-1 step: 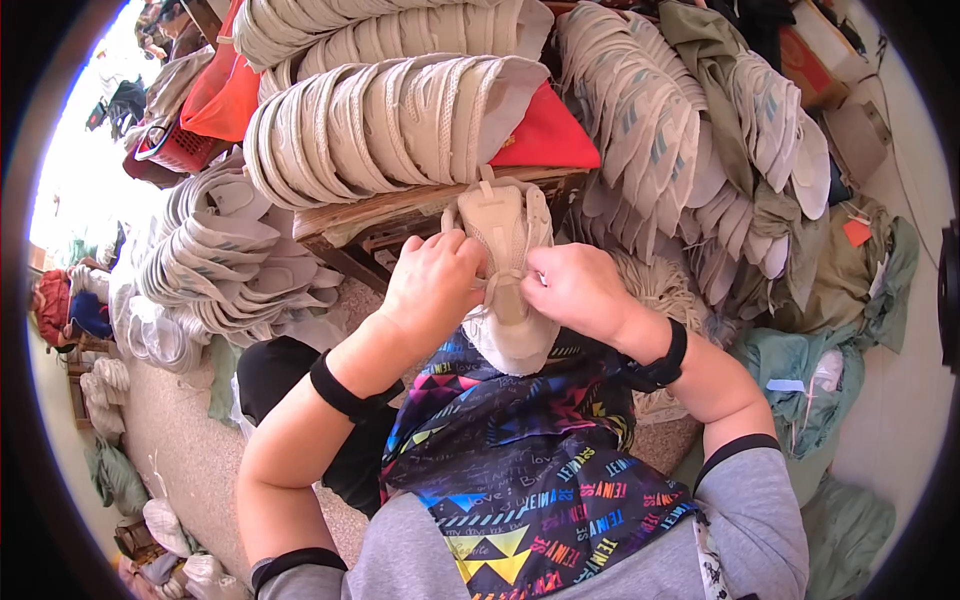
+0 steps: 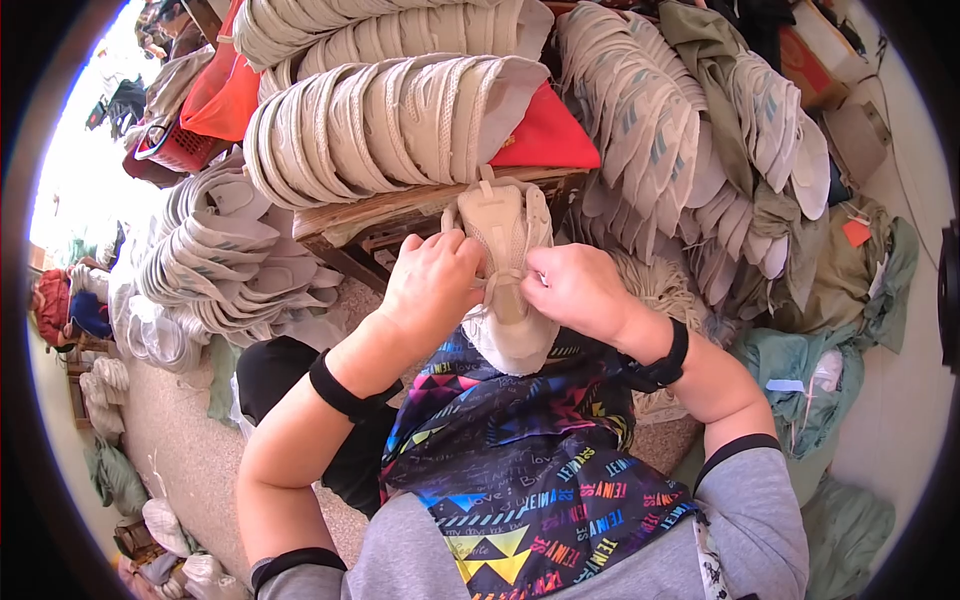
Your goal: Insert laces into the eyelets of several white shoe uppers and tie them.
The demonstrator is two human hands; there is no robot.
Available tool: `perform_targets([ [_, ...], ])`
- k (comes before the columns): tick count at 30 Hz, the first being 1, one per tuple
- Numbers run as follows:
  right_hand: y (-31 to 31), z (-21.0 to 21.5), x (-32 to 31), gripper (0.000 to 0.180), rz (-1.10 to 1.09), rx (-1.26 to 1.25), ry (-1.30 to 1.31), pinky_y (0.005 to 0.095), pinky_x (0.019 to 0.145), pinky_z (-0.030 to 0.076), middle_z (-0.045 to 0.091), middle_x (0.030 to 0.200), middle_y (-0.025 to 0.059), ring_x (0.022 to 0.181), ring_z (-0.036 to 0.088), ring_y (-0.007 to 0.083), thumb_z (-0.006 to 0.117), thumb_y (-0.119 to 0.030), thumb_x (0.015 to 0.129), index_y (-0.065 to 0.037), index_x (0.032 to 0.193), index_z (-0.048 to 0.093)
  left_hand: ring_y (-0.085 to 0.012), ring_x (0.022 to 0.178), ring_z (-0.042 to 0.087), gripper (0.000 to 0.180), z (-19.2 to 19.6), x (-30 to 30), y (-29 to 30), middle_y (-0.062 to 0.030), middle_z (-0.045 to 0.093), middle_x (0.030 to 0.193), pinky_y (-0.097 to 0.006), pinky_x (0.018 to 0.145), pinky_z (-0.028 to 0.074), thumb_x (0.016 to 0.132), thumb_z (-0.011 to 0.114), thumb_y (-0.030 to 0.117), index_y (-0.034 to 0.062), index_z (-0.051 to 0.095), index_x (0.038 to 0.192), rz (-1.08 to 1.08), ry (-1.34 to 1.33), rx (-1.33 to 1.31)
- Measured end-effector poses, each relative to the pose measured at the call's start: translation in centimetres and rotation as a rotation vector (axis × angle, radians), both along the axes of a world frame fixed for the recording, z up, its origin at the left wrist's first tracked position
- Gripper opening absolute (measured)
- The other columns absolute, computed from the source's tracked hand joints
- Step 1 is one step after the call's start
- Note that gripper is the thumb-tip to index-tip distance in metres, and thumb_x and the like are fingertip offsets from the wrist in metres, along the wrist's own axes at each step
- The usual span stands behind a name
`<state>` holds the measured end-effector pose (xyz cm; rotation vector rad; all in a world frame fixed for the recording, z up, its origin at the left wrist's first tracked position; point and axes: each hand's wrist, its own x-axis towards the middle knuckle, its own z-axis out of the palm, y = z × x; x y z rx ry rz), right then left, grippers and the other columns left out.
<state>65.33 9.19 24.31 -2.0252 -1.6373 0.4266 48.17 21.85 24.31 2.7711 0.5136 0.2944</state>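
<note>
A beige and white shoe upper (image 2: 512, 340) rests over my lap, its white toe toward me and its heel end leaning toward the wooden stand. Across its tongue (image 2: 495, 215), low near the toe, runs a pale shoelace (image 2: 508, 274) between my two hands. My left hand (image 2: 435, 272) is closed at the left eyelet edge, fingertips pinched on the lace. On the opposite edge my right hand (image 2: 580, 290) pinches the lace's other side between thumb and curled fingers. Both hands partly hide the sides of the upper, and the lace ends do not show.
Rows of nested beige uppers (image 2: 370, 130) lie on a wooden stand (image 2: 345, 222) straight ahead, beside a red cloth (image 2: 550, 130). More stacked uppers stand at left (image 2: 205, 250) and right (image 2: 640, 120). Green cloth bundles (image 2: 805, 375) lie at right; a red basket (image 2: 180, 148) is far left.
</note>
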Motion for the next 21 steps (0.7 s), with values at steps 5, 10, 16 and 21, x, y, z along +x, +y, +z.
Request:
perform_targets([
  [5, 0.0, 0.4, 0.9, 0.021, 0.138, -0.008, -0.083, 0.049, 0.062, 0.05, 0.062, 0.066, 0.0195, 0.067, 0.063, 0.0396, 0.057, -0.022, 0.082, -0.003, 0.073, 0.061, -0.0279, 0.09, 0.059, 0.031, 0.3, -0.3, 0.1, -0.0074, 0.058, 0.091, -0.04, 0.079, 0.04, 0.069, 0.075, 0.015, 0.0103, 0.059, 0.095, -0.062, -0.013, 0.045],
  [10, 0.3, 1.0, 1.9, 0.015, 0.339, 0.092, -0.302, 0.0458, 0.065, 0.051, 0.062, 0.076, 0.0151, 0.075, 0.064, 0.0354, 0.063, -0.018, 0.082, -0.004, 0.079, 0.06, -0.0285, 0.088, 0.058, 0.02, 0.6, -0.1, 0.5, -0.0079, 0.058, 0.089, -0.041, 0.077, 0.04, 0.074, 0.07, 0.013, 0.0079, 0.062, 0.091, -0.068, -0.014, -0.04],
  [16, 2.0, 2.1, 2.2, 0.022, 0.408, 0.358, -0.367, 0.0432, 0.07, 0.051, 0.052, 0.093, 0.0133, 0.087, 0.061, 0.032, 0.067, -0.015, 0.079, -0.003, 0.091, 0.054, -0.0309, 0.09, 0.059, 0.01, 0.4, 0.5, 1.5, -0.0097, 0.059, 0.086, -0.043, 0.078, 0.045, 0.078, 0.065, 0.017, 0.0065, 0.064, 0.078, -0.028, -0.039, -0.392],
  [21, 2.7, 3.1, 3.9, 0.025, 0.501, 0.029, -0.163, 0.0422, 0.074, 0.05, 0.053, 0.099, 0.012, 0.088, 0.06, 0.033, 0.07, -0.016, 0.077, -0.004, 0.092, 0.055, -0.0333, 0.083, 0.059, 0.013, -1.6, 1.1, 0.8, -0.0126, 0.058, 0.081, -0.041, 0.071, 0.047, 0.082, 0.064, 0.016, 0.0031, 0.065, 0.078, 0.05, -0.179, -0.308],
])
